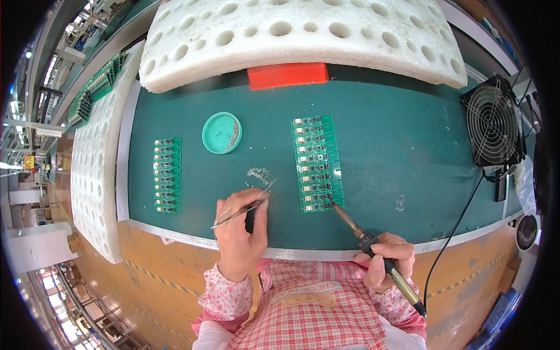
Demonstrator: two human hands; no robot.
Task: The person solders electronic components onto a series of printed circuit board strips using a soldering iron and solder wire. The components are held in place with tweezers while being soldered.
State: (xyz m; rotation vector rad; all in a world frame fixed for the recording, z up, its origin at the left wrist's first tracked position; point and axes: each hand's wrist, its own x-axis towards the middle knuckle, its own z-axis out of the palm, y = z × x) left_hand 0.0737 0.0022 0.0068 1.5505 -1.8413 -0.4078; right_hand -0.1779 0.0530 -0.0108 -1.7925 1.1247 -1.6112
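Observation:
My right hand (389,258) is closed round the handle of a soldering iron (364,238). The iron's tip meets the lower right part of a green circuit board panel (318,166), made of several strips with white and black components. My left hand (242,227) pinches a pair of metal tweezers (240,213), whose points reach up and right, apart from the panel. Just above the tweezers, small bright bits (258,174) lie scattered on the green mat. A second circuit board panel (168,175) lies flat farther left.
A round green dish (220,134) holds small dark bits. Behind it are a red box (288,76) and a large white foam block (303,44) with holes. Another foam block (93,169) at left bears upright boards (96,87). A black fan (493,122) and a cable (452,230) are at right.

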